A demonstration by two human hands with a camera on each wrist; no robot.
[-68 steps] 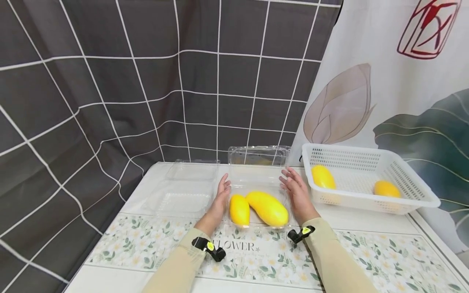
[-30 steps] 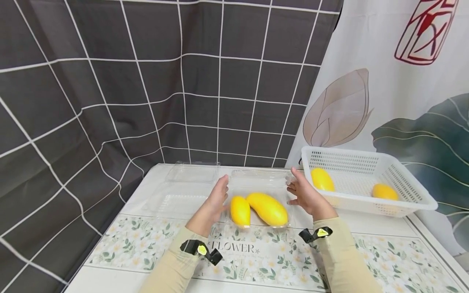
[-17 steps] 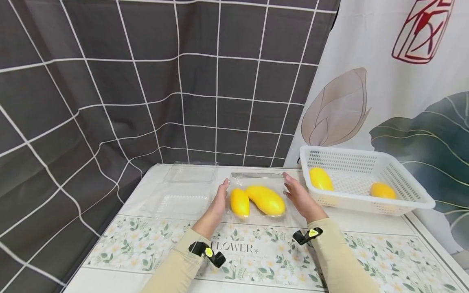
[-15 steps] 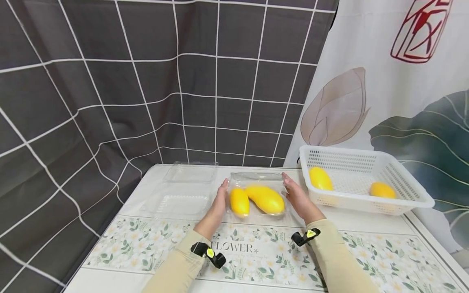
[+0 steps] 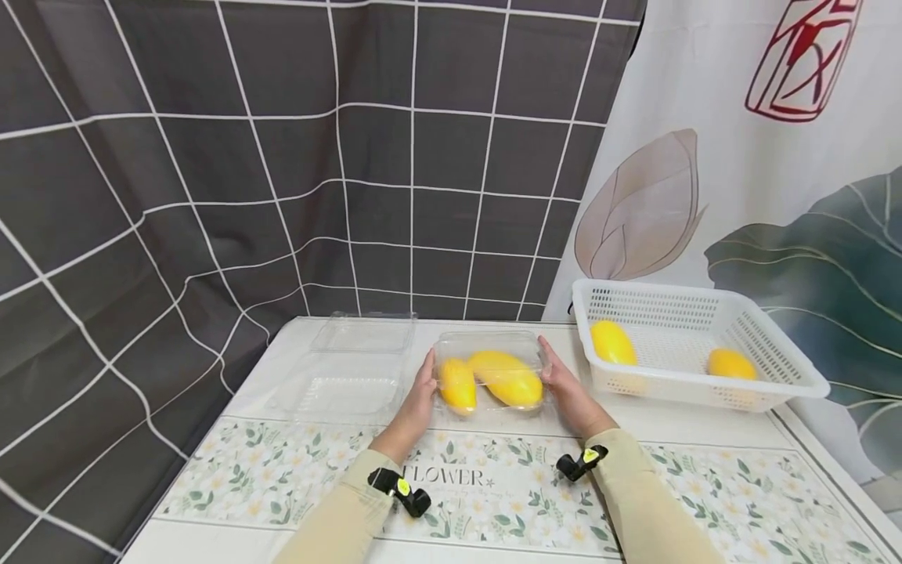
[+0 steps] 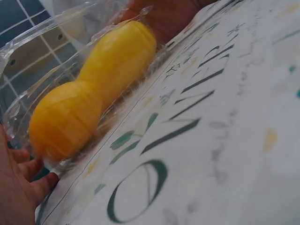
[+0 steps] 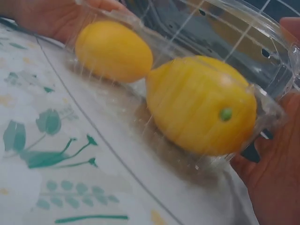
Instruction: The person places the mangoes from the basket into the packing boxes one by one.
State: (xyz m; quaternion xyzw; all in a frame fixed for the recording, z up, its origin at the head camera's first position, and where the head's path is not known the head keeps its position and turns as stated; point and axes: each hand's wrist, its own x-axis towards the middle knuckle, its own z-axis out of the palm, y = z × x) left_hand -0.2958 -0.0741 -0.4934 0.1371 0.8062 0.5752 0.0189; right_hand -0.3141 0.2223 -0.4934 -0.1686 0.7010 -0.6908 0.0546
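Observation:
A clear plastic clamshell box (image 5: 491,407) holds two yellow mangoes, the smaller mango (image 5: 458,385) at left and the longer mango (image 5: 509,381) at right. My left hand (image 5: 417,399) grips the box's left side; in the left wrist view its fingers (image 6: 40,187) bend in at the lower corner. On the opposite side my right hand (image 5: 569,395) holds the wall, its thumb up by the lid in the right wrist view. The lid (image 7: 206,28) leans up behind the fruit, angled over them. A shadow shows beneath the box on the white tabletop.
To the left lies another open clear clamshell box (image 5: 352,392). A white perforated basket (image 5: 705,384) with two more mangoes, one mango (image 5: 613,342) at its left, stands at the right. A floral runner (image 5: 282,470) crosses the table; curtains hang behind.
The lid has swung from lying back to leaning forward over the mangoes. The box has shifted slightly away from me, and both hands have closed in on its sides.

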